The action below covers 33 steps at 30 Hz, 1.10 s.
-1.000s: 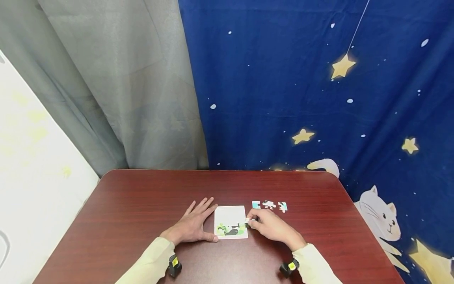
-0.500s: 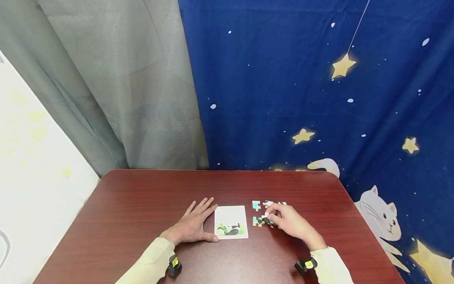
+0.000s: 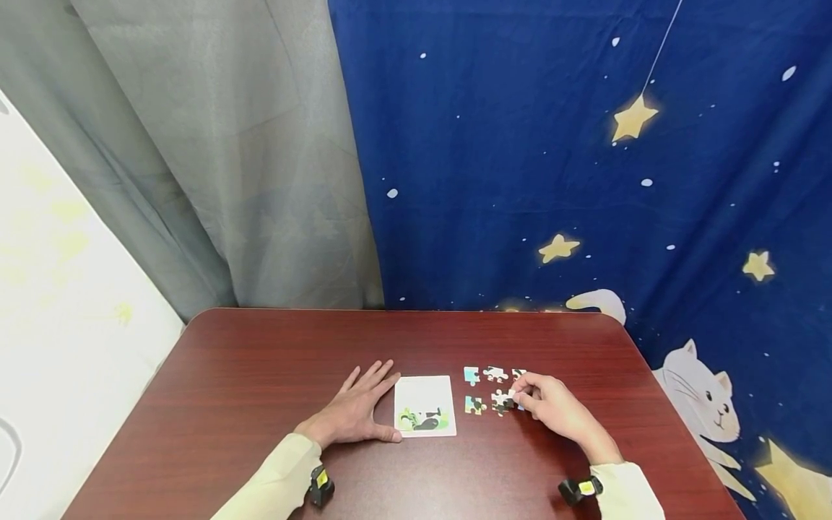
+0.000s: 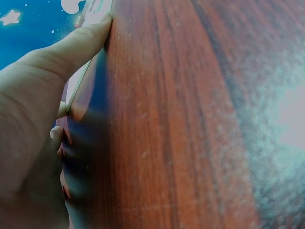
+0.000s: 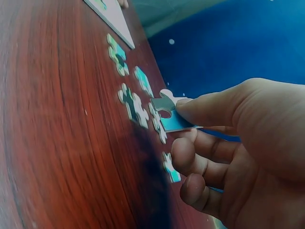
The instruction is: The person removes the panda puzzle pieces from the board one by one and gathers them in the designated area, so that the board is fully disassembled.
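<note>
My left hand point(image 3: 354, 412) lies spread on the table, its thumb and index fingertips touching the left edge of a square white puzzle board point(image 3: 421, 392). Along the board's bottom, green and black panda artwork is fitted. To the right of the board, my right hand point(image 3: 562, 412) pinches a blue, grey and white jigsaw piece point(image 5: 178, 123) between thumb and index finger, tilted just above the table. Beside it lies a black and white jigsaw piece point(image 3: 501, 402), with a green and blue piece point(image 3: 475, 404) farther left. The right hand's other fingers curl loosely beneath.
A back row holds a pale blue piece point(image 3: 471, 375), a white piece point(image 3: 496, 374) and a partly hidden piece point(image 3: 518, 373). The reddish wooden table point(image 3: 292, 347) ends at a grey curtain point(image 3: 292, 180) and a blue starry curtain point(image 3: 487, 180).
My right hand has moved right from the board's edge, past the lower row of pieces. The black and white piece, earlier at its fingertips, now lies on the table. The left hand stays put.
</note>
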### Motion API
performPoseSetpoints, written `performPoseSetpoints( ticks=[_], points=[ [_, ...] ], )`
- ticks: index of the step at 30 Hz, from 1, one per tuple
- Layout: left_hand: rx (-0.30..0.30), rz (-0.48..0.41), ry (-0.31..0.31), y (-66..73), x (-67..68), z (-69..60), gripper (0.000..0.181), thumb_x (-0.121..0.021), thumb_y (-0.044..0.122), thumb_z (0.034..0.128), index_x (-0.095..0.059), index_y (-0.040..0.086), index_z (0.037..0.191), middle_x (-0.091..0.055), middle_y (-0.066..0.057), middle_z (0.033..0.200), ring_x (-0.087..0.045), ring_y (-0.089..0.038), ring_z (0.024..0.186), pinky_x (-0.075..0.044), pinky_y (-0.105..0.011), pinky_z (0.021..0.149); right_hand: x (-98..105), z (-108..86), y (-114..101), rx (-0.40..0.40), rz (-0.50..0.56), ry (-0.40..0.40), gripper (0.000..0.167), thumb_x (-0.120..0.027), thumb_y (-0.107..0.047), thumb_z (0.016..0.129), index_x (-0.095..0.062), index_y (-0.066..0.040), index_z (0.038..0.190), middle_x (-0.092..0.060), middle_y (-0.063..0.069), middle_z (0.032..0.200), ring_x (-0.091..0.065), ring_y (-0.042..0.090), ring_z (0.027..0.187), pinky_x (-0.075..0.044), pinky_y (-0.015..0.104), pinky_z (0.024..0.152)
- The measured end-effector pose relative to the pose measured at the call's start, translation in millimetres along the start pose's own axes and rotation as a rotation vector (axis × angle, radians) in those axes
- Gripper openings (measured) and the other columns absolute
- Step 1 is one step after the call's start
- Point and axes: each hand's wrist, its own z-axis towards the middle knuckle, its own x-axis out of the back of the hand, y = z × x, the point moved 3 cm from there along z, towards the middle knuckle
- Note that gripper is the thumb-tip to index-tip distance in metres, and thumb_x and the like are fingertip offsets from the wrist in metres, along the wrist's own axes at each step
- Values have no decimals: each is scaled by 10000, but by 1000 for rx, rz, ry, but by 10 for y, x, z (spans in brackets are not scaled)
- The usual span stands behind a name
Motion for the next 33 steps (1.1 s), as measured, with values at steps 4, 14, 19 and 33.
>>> performPoseSetpoints(
  ticks=[4,14,19,33],
  points=[
    [-1,2,-2,-8,-23,-4,1145,-831,691,793,-372,109,1666,-210,-133,1798,-166,-378,1683,-109,-680,1335,42,-39,69,-21,-6,3,53,-701,-132,1022,-725,-86,1027,-674,76,762,-519,53,547,-451,229,523],
    [-4,19,4,-19,-38,20,1142,-815,710,796,-369,125,1670,-205,-127,1800,-167,-371,1684,-101,-671,1341,104,-93,218,-75,5,44,46,-736,-117,990,-713,-78,1000,-653,32,768,-523,73,546,-440,229,524],
    [-7,19,9,-13,-24,8,1145,-821,702,797,-372,109,1666,-210,-139,1797,-175,-380,1680,-113,-677,1336,99,-89,251,-100,-6,41,48,-741,-127,990,-713,-89,1004,-663,29,784,-526,78,547,-445,225,525],
    [5,3,-2,-2,-15,-2,1137,-829,686,799,-370,116,1669,-201,-129,1800,-164,-374,1684,-95,-669,1342,66,-78,246,-87,-130,170,142,-766,-62,958,-745,-123,1085,-641,72,1071,-496,70,696,-444,204,642]
  ],
)
